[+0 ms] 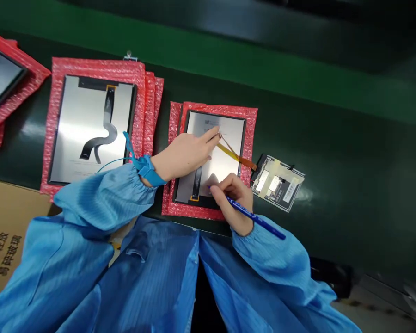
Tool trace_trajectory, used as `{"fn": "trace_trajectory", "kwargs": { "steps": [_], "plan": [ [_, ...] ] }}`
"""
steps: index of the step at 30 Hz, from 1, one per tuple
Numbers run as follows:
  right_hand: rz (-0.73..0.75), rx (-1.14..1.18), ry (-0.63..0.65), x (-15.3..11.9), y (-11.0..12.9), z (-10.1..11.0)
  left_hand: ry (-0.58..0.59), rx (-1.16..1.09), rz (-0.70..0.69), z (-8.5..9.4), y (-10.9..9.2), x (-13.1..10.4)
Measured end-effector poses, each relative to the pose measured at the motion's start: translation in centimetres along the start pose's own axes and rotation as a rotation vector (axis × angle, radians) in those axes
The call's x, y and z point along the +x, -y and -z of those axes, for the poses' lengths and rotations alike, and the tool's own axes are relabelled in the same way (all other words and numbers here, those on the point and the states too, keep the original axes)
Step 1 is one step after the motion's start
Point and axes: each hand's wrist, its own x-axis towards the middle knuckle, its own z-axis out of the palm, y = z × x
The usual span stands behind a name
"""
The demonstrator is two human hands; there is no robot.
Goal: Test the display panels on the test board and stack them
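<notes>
My left hand point(185, 155) lies over the back of an LCD panel point(225, 162), its fingers closed around the end of an orange flex cable point(242, 161). That cable runs right to a small open device with a circuit board and battery point(279, 182). In my right hand point(234, 199) is a blue pen point(258, 219), its tip low over the panel's lower part. Part of the panel's black ribbon cable point(196, 185) shows below my left hand; the rest is covered. The panel rests on red bubble-wrap sheets point(247, 122).
To the left, another panel point(72, 125) with a black ribbon cable lies on stacked red bubble wrap point(149, 106). A further panel point(2, 76) is at the far left edge. A cardboard box point(7, 222) stands at lower left. A green mat point(350, 185) covers the table.
</notes>
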Motion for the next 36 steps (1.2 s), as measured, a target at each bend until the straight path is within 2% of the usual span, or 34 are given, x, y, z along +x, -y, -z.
{"fn": "trace_trajectory", "kwargs": {
  "steps": [4, 9, 13, 16, 19, 21, 24, 26, 29, 33, 36],
  "plan": [
    [0.055, -0.136, 0.014, 0.1, -1.4, -0.9, 0.088, 0.034, -0.024, 0.0, -0.4, -0.5],
    [0.158, -0.283, 0.049, 0.0, -0.8, -1.1, 0.077, 0.038, -0.022, 0.1, -0.6, -0.6],
    [0.172, -0.268, 0.062, -0.2, -1.2, -1.2, 0.072, 0.008, -0.017, 0.0, -0.4, -0.6],
    [0.111, -0.161, -0.014, -0.3, -1.9, -1.1, 0.049, 0.009, -0.004, 0.0, -1.0, -0.6],
    [0.068, -0.013, -0.161, 0.1, -1.7, -0.2, 0.054, 0.031, 0.063, -0.2, -2.1, -0.5],
    [0.115, 0.014, -0.235, 0.9, -1.1, 1.0, 0.029, 0.020, 0.125, -0.7, -2.7, -0.2],
    [0.195, -0.088, -0.267, 2.7, -0.2, 3.6, -0.111, -0.043, 0.164, -1.8, -2.6, 0.2],
    [0.215, -0.261, -0.231, 4.1, -0.3, 5.2, -0.202, -0.096, 0.147, -2.5, -2.0, 0.3],
    [0.265, -0.485, -0.101, 6.0, -1.1, 6.3, -0.255, -0.153, 0.109, -3.1, -0.8, 0.1],
    [0.321, -0.482, 0.089, 7.5, -2.1, 5.6, -0.283, -0.211, 0.025, -3.4, 0.2, -0.4],
    [0.247, -0.341, 0.137, 7.8, -2.1, 5.2, -0.289, -0.300, -0.017, -3.7, 0.6, -0.7]
  ]
}}
